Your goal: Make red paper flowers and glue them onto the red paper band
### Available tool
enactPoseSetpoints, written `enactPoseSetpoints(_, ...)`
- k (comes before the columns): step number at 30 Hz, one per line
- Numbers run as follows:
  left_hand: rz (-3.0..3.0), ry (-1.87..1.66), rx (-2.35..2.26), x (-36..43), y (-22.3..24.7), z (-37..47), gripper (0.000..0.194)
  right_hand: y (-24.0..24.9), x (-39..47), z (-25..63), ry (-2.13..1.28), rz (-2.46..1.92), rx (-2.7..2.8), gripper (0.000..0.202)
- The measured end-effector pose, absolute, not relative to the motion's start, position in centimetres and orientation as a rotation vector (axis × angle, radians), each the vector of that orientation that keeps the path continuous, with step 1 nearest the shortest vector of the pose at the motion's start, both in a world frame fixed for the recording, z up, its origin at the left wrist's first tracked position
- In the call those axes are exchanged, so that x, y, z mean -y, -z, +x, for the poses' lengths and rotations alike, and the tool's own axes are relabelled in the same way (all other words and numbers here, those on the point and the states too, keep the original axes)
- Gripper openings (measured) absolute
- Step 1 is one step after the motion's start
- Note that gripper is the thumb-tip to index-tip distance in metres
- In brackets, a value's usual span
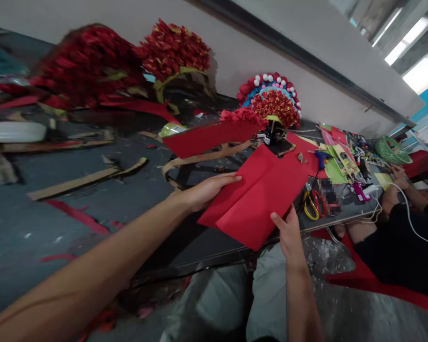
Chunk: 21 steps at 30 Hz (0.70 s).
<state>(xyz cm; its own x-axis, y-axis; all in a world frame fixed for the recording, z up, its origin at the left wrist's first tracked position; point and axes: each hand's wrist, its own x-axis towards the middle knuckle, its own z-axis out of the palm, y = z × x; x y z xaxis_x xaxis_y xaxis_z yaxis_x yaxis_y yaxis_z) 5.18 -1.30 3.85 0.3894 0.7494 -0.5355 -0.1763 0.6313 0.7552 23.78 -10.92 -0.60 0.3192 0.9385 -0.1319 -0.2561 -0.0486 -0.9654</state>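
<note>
A sheet of red paper (267,199), creased or layered along a long line, is held slightly above the front edge of the table. My left hand (212,190) grips its left side, thumb on top and the other fingers hidden underneath. On the right side, my right hand (287,228) pinches the lower edge, thumb on top with fingers behind. Just past the sheet lies a red strip (214,137) beside a curved brown cardboard strip (207,156). Yellow-handled scissors (311,209) rest to the right of the sheet.
Red flower clusters (176,50) and a round decorated piece (274,97) stand along the wall. A blue glue gun (321,157), a purple glue gun (362,192) and a green basket (392,149) are to the right. Another person's hand (398,175) is at the far right. Cardboard scraps (85,183) lie left.
</note>
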Motion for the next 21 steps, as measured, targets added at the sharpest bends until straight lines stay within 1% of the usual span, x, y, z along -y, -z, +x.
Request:
enactPoseSetpoints(1, 0.67, -0.628, -0.962, 1.3, -3.7, 5.4, 0.021, 0.5, 11.0, 23.8, -1.127, -1.243, 0.731, 0.063)
enactPoseSetpoints(4, 0.741, -0.625, -0.792, 1.6, -3.3, 5.7, 0.036, 0.1, 11.3, 23.4, -1.116, -1.305, 0.707, 0.067)
enactPoseSetpoints(7, 0.855, -0.676, -0.749, 2.1, -3.3, 5.7, 0.045, -0.3, 11.7, 22.7, -1.122, -1.341, 0.718, 0.07)
enactPoseSetpoints(13, 1.005, -0.692, -0.813, 2.3, -2.9, 5.5, 0.044, -0.2, 12.2, 21.6, -1.115, -1.347, 0.741, 0.075)
enactPoseSetpoints(17, 0.918, -0.651, -0.761, 2.5, -2.4, 5.7, 0.04, 0.0, 12.1, 21.7, -1.106, -1.249, 0.559, 0.063)
enactPoseSetpoints(21, 0.848, -0.624, -0.727, 2.8, -2.3, 6.0, 0.036, 0.0, 12.1, 21.6, -1.19, -1.208, 0.486, 0.068)
